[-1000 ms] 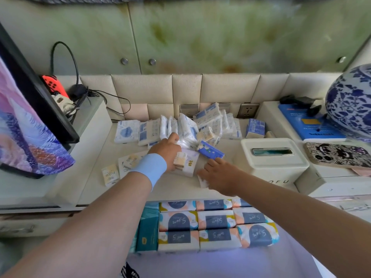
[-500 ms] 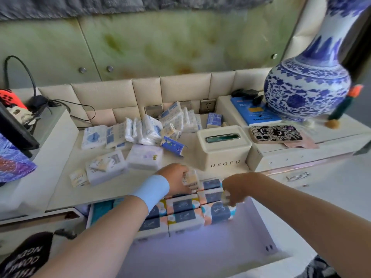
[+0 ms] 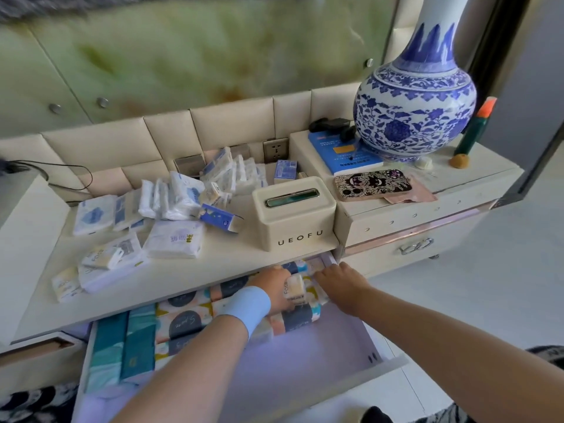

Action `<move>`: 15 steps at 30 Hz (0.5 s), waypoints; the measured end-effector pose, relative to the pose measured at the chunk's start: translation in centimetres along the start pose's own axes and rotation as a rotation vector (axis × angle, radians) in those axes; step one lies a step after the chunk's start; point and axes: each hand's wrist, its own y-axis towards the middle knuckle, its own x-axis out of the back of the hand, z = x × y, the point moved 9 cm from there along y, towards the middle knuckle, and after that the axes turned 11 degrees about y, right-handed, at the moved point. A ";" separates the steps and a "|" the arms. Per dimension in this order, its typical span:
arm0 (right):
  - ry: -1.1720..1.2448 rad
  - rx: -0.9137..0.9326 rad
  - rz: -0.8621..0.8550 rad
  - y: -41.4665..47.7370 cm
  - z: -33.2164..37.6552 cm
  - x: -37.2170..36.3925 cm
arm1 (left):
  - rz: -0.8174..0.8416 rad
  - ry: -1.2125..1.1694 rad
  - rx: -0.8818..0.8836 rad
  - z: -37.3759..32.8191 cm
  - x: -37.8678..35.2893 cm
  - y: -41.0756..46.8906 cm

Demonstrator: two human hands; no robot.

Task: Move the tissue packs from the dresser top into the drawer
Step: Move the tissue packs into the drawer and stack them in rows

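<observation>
Several white and blue tissue packs (image 3: 174,203) lie heaped on the cream dresser top (image 3: 213,264). Below it the drawer (image 3: 305,361) stands pulled out, with patterned tissue packs (image 3: 183,322) in rows at its back. My left hand (image 3: 274,293), with a blue wristband, holds a small cream tissue pack (image 3: 294,290) over the packs at the drawer's back right. My right hand (image 3: 341,282) reaches in beside it at the back right corner, fingers curled; what it holds is hidden.
A cream tissue box (image 3: 293,215) marked UEOFU stands at the dresser's front right. A blue-and-white vase (image 3: 415,108), a blue book (image 3: 341,154) and a phone (image 3: 372,184) sit on the raised right unit. Teal packs (image 3: 122,349) fill the drawer's left side.
Both hands left the dresser top, each with a small pack, and moved down into the drawer's back right. My view swung right and down.
</observation>
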 end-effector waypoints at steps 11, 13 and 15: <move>-0.014 0.137 -0.037 1.7 -0.2 -1.8 | 0.020 0.057 0.022 1.2 -2.3 1.3; 0.005 0.093 0.006 1.5 -0.7 -1.9 | 0.020 0.054 0.024 1.3 -2.5 1.4; -0.025 0.083 0.027 1.4 -0.9 -1.4 | 0.014 0.046 0.026 1.4 -2.5 1.5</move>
